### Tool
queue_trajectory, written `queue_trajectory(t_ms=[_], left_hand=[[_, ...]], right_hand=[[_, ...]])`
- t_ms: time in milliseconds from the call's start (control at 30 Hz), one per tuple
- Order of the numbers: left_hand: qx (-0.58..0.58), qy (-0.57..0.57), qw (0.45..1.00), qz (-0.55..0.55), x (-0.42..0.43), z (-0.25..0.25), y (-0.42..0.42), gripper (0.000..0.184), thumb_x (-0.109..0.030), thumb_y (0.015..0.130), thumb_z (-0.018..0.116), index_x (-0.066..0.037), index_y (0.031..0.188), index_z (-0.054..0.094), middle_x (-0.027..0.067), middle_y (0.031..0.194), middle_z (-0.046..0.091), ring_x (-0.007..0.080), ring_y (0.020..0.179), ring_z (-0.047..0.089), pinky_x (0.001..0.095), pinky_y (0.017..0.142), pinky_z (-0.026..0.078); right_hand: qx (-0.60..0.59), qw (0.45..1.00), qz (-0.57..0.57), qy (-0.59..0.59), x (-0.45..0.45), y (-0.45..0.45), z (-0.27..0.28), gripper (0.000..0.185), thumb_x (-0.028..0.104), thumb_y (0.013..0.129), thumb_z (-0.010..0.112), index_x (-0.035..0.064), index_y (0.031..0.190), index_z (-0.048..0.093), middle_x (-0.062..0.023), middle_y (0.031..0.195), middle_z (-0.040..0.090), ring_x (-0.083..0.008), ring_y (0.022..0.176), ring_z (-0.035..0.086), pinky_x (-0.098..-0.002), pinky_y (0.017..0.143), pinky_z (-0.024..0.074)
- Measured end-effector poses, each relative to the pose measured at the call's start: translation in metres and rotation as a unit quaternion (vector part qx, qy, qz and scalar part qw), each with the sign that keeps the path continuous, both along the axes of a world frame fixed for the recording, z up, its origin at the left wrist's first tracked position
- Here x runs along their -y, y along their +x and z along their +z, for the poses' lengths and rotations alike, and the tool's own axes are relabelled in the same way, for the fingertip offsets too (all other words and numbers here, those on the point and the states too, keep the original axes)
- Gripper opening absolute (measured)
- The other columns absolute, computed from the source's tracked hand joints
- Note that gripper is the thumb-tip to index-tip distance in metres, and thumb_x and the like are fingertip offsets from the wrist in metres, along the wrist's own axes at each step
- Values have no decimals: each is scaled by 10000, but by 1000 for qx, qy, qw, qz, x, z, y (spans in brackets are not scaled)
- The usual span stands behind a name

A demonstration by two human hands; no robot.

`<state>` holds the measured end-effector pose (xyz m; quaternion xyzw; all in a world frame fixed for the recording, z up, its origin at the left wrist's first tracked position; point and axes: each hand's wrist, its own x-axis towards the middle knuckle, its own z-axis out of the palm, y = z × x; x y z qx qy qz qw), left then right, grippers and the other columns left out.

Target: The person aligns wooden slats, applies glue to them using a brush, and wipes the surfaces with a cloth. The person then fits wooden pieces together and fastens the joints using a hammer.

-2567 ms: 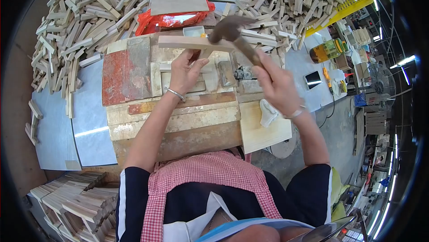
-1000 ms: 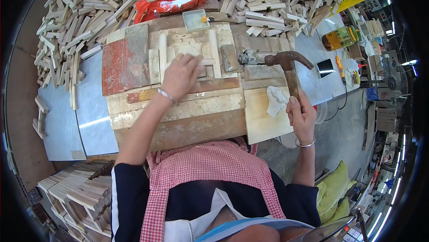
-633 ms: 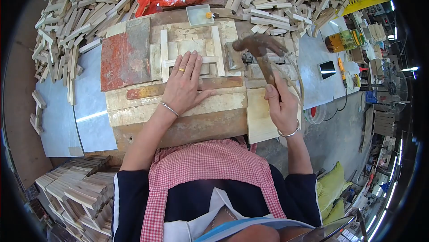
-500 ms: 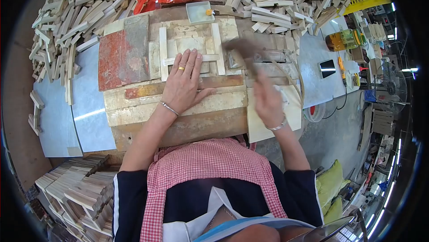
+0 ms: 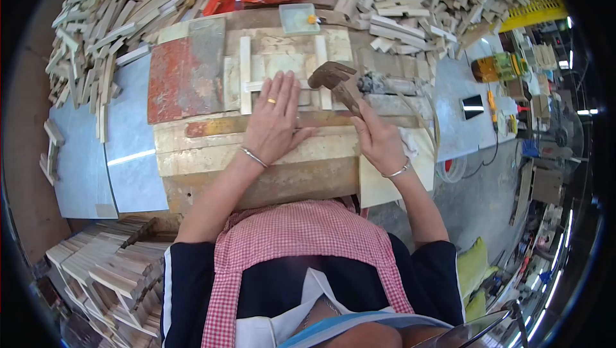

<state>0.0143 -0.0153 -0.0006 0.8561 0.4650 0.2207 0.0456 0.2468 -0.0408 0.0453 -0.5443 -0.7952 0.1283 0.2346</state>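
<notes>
My left hand [image 5: 274,120] lies flat, fingers stretched out, over the crosspiece of an H-shaped wooden frame [image 5: 246,59]. Part of the crosspiece is hidden under those fingers. The frame's two upright strips rest on a worn wooden work board [image 5: 269,146]. My right hand [image 5: 382,142] is closed around the handle of a claw hammer [image 5: 332,77]. The hammer's head is beside the frame's right strip and overlaps it in view; whether they touch I cannot tell. A long brownish strip [image 5: 218,127] runs along the board below the frame.
Loose wooden pieces are heaped at the back left [image 5: 109,20] and back right [image 5: 417,11]. A clear square dish [image 5: 298,19] stands behind the frame. A red-grey plate [image 5: 176,75] lies left. Stacked wooden frames [image 5: 109,258] stand lower left; a phone [image 5: 472,107] lies right.
The hammer head, blurred before, is now sharp and a little left and lower, nearer the frame's right strip. My left hand stays on the frame. The whole view has shifted slightly.
</notes>
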Motion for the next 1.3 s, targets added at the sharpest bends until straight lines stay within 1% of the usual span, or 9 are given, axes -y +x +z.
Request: queue_trajectory(t_ms=[233, 300, 333, 467, 567, 767, 1033, 1133, 1300], left_hand=[[9, 14, 1000, 24, 3, -1, 3, 860, -496, 760, 635, 132, 1296, 394, 268, 1373, 382, 382, 1334, 314, 467, 1121, 234], [-28, -2, 999, 17, 4, -7, 2, 850, -489, 762, 627, 129, 1298, 395, 274, 1369, 383, 386, 1331, 318, 466, 1122, 234], [-45, 66, 996, 34, 3, -11, 3, 833, -479, 768, 615, 125, 1299, 398, 275, 1367, 383, 395, 1333, 310, 465, 1124, 230], [-11, 49, 998, 24, 3, -12, 2, 836, -470, 766, 624, 122, 1306, 388, 270, 1374, 376, 398, 1345, 286, 465, 1125, 225], [-9, -7, 1000, 21, 3, 0, 2, 874, -485, 741, 650, 123, 1309, 383, 269, 1372, 379, 398, 1338, 300, 464, 1123, 232], [7, 4, 1000, 10, 2, -3, 0, 863, -478, 774, 643, 105, 1341, 353, 250, 1420, 341, 378, 1349, 298, 451, 1125, 236], [-14, -11, 1000, 5, 0, 4, -3, 846, -486, 802, 622, 93, 1353, 346, 239, 1421, 349, 357, 1349, 309, 430, 1121, 248], [-2, -48, 999, 22, -6, 16, -11, 817, -474, 828, 605, 83, 1361, 337, 241, 1404, 374, 361, 1338, 323, 432, 1118, 251], [-37, -4, 994, 99, -2, 12, -44, 737, -413, 870, 578, 61, 1376, 327, 233, 1387, 406, 360, 1310, 370, 436, 1107, 264]], right_hand=[[-134, 990, 27, 43, -28, -67, 47, 360, 174, 899, 569, 37, 1230, 530, -176, 853, 655, -325, 662, 648, -401, 551, 501], [-62, 995, 75, 17, -31, -77, 9, 378, 178, 894, 570, 54, 1248, 520, -175, 841, 651, -323, 653, 644, -401, 552, 503], [10, 993, 117, -10, -31, -80, -2, 397, 182, 889, 571, 70, 1266, 510, -174, 829, 647, -322, 644, 641, -400, 553, 504], [17, 988, 144, -46, -36, -76, 4, 440, 188, 879, 572, 88, 1298, 485, -169, 812, 647, -316, 638, 638, -400, 560, 507], [-52, 991, 121, 13, -35, -53, 18, 432, 194, 884, 586, 88, 1295, 505, -171, 806, 651, -300, 611, 625, -373, 551, 500], [-202, 959, -195, -41, -11, 34, 55, 339, 111, 925, 554, 17, 1251, 555, -16, 693, 558, -64, 620, 497, -235, 572, 439], [-25, 920, -391, 12, 38, 182, -7, 378, 259, 908, 589, 77, 1240, 585, -39, 680, 575, -93, 555, 432, -264, 517, 380], [42, 892, -449, -39, 39, 209, -24, 391, 294, 881, 612, 115, 1228, 602, -66, 665, 585, -116, 542, 443, -291, 519, 388], [45, 874, -480, -55, 38, 233, -52, 389, 320, 865, 620, 147, 1214, 613, -98, 677, 601, -164, 543, 487, -332, 534, 405]])
